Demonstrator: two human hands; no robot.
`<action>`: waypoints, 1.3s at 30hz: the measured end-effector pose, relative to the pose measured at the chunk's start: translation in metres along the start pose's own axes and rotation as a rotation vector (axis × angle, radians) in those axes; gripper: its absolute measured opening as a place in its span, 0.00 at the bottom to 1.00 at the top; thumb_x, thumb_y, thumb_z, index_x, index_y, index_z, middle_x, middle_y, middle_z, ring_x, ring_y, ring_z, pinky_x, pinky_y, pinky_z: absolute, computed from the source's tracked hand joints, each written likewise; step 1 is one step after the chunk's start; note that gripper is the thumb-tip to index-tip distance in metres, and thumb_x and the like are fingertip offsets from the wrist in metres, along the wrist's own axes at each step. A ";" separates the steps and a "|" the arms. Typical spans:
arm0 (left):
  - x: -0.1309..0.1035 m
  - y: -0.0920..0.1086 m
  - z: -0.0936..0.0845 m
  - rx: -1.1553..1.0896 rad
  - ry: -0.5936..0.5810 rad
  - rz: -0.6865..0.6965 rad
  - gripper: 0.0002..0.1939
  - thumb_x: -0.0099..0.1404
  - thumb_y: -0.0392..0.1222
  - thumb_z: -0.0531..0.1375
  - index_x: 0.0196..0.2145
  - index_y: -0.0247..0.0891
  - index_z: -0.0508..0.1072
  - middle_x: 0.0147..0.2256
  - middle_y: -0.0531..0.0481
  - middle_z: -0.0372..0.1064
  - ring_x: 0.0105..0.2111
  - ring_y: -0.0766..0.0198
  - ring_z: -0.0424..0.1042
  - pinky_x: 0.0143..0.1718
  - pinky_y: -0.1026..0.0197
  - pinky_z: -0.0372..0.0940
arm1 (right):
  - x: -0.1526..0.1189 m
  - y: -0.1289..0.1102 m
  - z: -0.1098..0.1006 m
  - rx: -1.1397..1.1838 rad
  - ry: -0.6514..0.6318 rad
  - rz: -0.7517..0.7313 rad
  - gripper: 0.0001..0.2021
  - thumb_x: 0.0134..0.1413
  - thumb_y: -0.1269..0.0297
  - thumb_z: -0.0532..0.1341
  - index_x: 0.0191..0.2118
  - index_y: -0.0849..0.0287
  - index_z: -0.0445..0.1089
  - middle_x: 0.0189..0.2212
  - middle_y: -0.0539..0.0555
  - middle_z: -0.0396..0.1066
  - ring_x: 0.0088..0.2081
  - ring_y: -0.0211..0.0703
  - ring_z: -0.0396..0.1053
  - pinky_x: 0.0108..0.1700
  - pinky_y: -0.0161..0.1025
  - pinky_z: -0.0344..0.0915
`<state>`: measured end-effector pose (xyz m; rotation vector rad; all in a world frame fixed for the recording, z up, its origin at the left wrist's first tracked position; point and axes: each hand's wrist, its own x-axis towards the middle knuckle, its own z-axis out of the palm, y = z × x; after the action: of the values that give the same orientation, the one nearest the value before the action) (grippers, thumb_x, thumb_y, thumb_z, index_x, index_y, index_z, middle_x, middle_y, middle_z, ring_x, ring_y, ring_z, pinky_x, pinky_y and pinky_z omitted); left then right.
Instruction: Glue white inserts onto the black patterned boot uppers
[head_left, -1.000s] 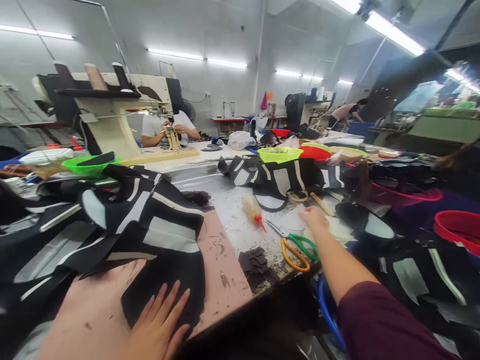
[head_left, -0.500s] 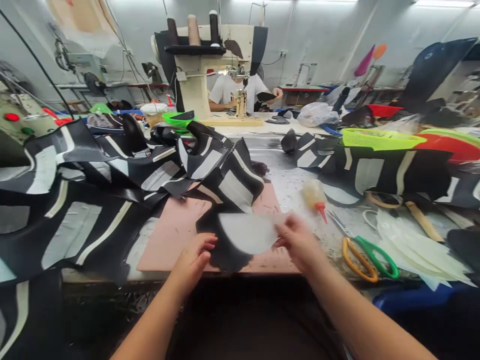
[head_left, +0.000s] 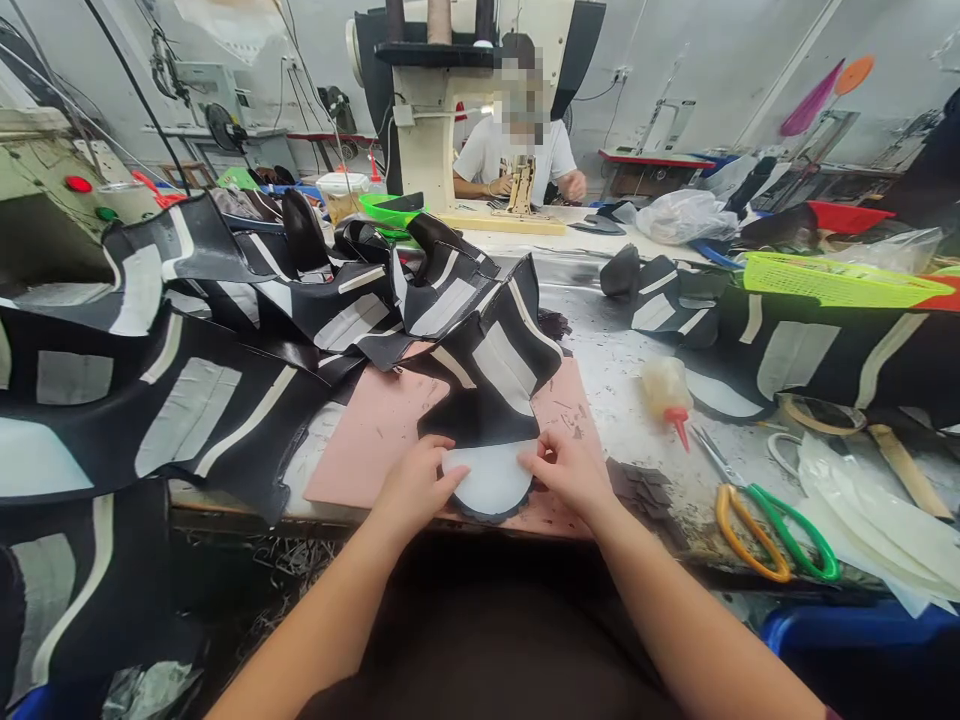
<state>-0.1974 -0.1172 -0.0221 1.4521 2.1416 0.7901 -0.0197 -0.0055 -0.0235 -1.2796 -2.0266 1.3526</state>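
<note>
A white half-round stiffener piece [head_left: 491,487] lies on the rounded, notched front end of a black boot upper [head_left: 480,415]. Its straight edge faces away from me and its curve toward me. My left hand [head_left: 420,482] has thumb and fingers at the left corner of the white piece. At the right corner, my right hand [head_left: 568,470] pinches with thumb and forefinger. The upper carries pale reinforcement strips and rests on a pink board [head_left: 349,455], its far end reaching toward other uppers.
Black uppers [head_left: 187,400] are heaped at left. Right of the board are dark scraps [head_left: 645,492], a glue bottle [head_left: 666,388] with red tip, scissors [head_left: 772,530], and a stack of white pieces [head_left: 862,500]. A person [head_left: 517,150] sits behind a sewing machine [head_left: 427,110] opposite.
The white piece, formerly held by my right hand alone and tilted over the upper, now lies at its front end. My left hand has come to its left corner. The view has shifted left.
</note>
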 end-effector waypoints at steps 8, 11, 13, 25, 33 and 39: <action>0.001 0.000 0.003 0.156 0.030 0.048 0.12 0.59 0.43 0.54 0.22 0.37 0.68 0.44 0.47 0.69 0.40 0.58 0.70 0.39 0.58 0.67 | -0.001 0.001 0.002 -0.176 0.021 -0.087 0.10 0.44 0.59 0.56 0.21 0.55 0.53 0.17 0.46 0.59 0.22 0.39 0.59 0.26 0.35 0.55; 0.000 0.002 0.006 0.330 0.044 0.108 0.09 0.61 0.40 0.55 0.26 0.36 0.71 0.46 0.44 0.68 0.41 0.57 0.70 0.39 0.57 0.67 | -0.002 0.003 0.005 -0.300 0.058 -0.159 0.09 0.45 0.62 0.55 0.22 0.55 0.54 0.21 0.48 0.61 0.25 0.40 0.60 0.29 0.36 0.56; -0.003 0.004 0.007 0.463 0.090 0.158 0.06 0.60 0.39 0.57 0.32 0.34 0.72 0.48 0.40 0.66 0.42 0.53 0.70 0.40 0.55 0.67 | -0.003 0.003 0.007 -0.418 0.087 -0.184 0.08 0.47 0.63 0.55 0.24 0.55 0.54 0.24 0.49 0.63 0.28 0.42 0.62 0.31 0.37 0.56; -0.018 -0.008 0.022 0.585 -0.019 0.595 0.21 0.62 0.32 0.48 0.52 0.33 0.66 0.54 0.42 0.62 0.55 0.52 0.61 0.52 0.48 0.61 | -0.005 0.005 0.006 -0.761 0.181 -0.345 0.13 0.54 0.61 0.58 0.43 0.63 0.65 0.42 0.62 0.68 0.42 0.52 0.67 0.42 0.45 0.64; -0.025 0.002 0.023 0.599 -0.108 0.467 0.24 0.66 0.43 0.46 0.59 0.37 0.56 0.60 0.47 0.51 0.59 0.53 0.52 0.57 0.45 0.52 | -0.019 0.014 0.029 -0.753 -0.140 -0.689 0.23 0.60 0.61 0.49 0.57 0.67 0.59 0.59 0.63 0.55 0.60 0.53 0.52 0.59 0.52 0.53; -0.031 -0.009 -0.002 0.516 -0.242 0.482 0.22 0.67 0.49 0.47 0.55 0.39 0.61 0.59 0.49 0.54 0.60 0.52 0.50 0.58 0.44 0.51 | 0.018 0.011 -0.055 -0.145 0.052 -0.275 0.21 0.59 0.53 0.48 0.49 0.58 0.69 0.43 0.58 0.72 0.41 0.50 0.71 0.42 0.46 0.68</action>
<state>-0.1935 -0.1494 -0.0255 2.2500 1.9065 0.1773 0.0161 0.0401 -0.0111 -1.0328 -2.2019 1.0538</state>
